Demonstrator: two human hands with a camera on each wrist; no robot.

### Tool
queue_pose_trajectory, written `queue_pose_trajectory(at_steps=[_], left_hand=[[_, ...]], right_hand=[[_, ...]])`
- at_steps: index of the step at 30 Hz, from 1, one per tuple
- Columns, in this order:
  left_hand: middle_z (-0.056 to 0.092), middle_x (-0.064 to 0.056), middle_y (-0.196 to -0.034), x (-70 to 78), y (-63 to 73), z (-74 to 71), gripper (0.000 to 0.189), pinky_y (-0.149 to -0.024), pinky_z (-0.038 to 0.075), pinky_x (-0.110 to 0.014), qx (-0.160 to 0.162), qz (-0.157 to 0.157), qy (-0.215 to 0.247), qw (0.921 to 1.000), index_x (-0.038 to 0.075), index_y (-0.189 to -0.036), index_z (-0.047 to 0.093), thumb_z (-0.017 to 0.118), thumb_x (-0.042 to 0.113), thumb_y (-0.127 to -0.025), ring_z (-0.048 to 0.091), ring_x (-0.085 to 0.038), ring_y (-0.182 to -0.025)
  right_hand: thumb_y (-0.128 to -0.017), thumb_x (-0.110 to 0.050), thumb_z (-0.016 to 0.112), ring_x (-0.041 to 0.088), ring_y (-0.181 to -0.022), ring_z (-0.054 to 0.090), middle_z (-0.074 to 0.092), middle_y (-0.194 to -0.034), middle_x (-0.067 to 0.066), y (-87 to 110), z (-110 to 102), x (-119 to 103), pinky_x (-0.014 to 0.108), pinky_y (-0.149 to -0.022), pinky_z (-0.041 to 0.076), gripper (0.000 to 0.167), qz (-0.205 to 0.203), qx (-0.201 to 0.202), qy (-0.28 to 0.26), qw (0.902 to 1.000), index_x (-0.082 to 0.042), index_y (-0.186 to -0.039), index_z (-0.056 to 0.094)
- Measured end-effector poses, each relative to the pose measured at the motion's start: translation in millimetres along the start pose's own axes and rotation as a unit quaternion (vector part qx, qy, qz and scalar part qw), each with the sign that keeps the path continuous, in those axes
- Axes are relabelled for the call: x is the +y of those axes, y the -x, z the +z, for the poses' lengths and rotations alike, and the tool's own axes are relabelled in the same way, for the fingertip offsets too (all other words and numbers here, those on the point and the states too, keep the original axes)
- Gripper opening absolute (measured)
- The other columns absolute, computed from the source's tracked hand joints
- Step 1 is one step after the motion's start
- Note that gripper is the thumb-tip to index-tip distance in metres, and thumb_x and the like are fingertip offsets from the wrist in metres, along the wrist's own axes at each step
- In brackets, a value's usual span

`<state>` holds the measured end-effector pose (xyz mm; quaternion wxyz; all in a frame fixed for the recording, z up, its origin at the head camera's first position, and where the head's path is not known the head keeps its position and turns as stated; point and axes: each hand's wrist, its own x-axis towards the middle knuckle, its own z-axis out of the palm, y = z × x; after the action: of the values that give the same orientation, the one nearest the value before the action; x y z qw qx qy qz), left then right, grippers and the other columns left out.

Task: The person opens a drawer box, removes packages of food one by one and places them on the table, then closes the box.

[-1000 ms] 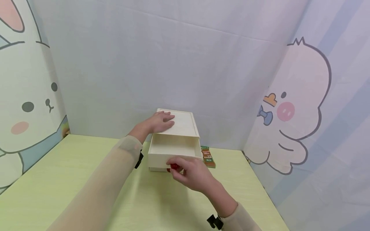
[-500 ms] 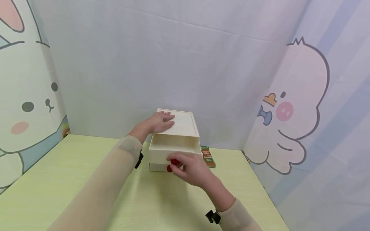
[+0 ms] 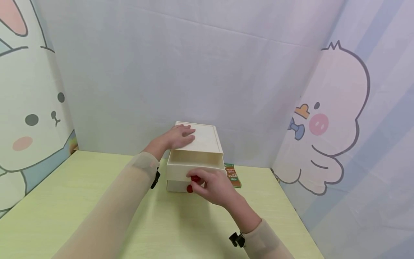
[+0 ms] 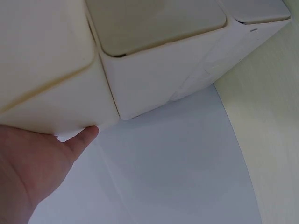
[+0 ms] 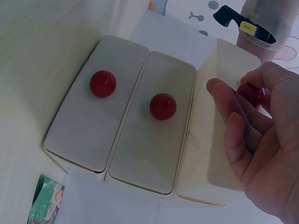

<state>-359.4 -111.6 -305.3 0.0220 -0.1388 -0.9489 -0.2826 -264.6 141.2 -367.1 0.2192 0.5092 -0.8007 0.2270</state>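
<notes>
A small white drawer cabinet [image 3: 207, 138] stands against the back curtain. Its top drawer [image 3: 177, 172] is pulled partly out, and the inside that shows holds nothing visible. My left hand [image 3: 178, 138] rests on the cabinet's top with fingers spread. With thumb and fingers, my right hand [image 3: 215, 187] pinches the red round knob [image 5: 251, 94] on the front of that drawer. In the right wrist view, the two lower drawers are shut, each with its own red knob, the middle knob [image 5: 163, 106] and the bottom knob [image 5: 103, 84].
A green and brown packet [image 3: 233, 176] lies on the pale yellow-green table [image 3: 97, 187], right beside the cabinet. Curtains with cartoon animals enclose the back and both sides.
The top drawer has slid partway back into the cabinet, with my right hand moving forward on its knob. My left hand has stayed in place on top.
</notes>
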Motion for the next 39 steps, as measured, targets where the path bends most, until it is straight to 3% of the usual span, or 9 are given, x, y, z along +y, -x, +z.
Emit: queue_pose_trajectory(at_steps=[9,18,25,39], left_hand=[[0.027,-0.01,-0.183,-0.4,0.2,-1.0,0.062,-0.139,0.012,-0.062,-0.001,0.003,-0.003,1.0,0.019,-0.17,0.044,0.046,0.047,-0.115,0.009,-0.037,-0.173],[0.027,-0.008,-0.184,-1.4,-0.7,-0.8,0.062,-0.139,0.013,-0.064,-0.001,-0.005,-0.001,1.0,0.021,-0.17,0.044,0.048,0.048,-0.115,0.009,-0.036,-0.173],[0.027,-0.007,-0.183,-2.1,-2.8,0.6,0.062,-0.138,0.014,-0.065,-0.001,-0.009,-0.008,0.9999,0.023,-0.171,0.044,0.047,0.05,-0.114,0.009,-0.036,-0.173],[0.026,-0.008,-0.184,1.9,-2.1,1.6,0.062,-0.138,0.013,-0.065,-0.002,-0.013,-0.009,0.9999,0.022,-0.171,0.043,0.046,0.049,-0.115,0.009,-0.036,-0.173]], right_hand=[[-0.098,-0.011,0.078,0.004,-0.082,0.077,0.083,-0.105,-0.004,-6.8,5.1,9.1,0.018,-0.074,0.063,0.021,0.0,0.007,-0.005,1.0,-0.016,-0.119,0.079],[-0.101,-0.013,0.075,0.005,-0.083,0.078,0.084,-0.108,-0.003,-12.2,7.2,12.5,0.023,-0.074,0.065,0.02,0.027,-0.003,-0.007,0.9996,-0.015,-0.121,0.079],[-0.101,-0.014,0.076,0.005,-0.08,0.077,0.083,-0.101,-0.006,-13.0,11.3,12.6,0.015,-0.067,0.057,0.023,0.051,0.009,0.012,0.9986,-0.018,-0.123,0.079],[-0.103,-0.021,0.075,0.008,-0.075,0.073,0.082,-0.1,-0.006,-16.7,15.6,13.7,0.019,-0.058,0.051,0.021,0.108,0.003,0.041,0.9933,-0.022,-0.124,0.077]])
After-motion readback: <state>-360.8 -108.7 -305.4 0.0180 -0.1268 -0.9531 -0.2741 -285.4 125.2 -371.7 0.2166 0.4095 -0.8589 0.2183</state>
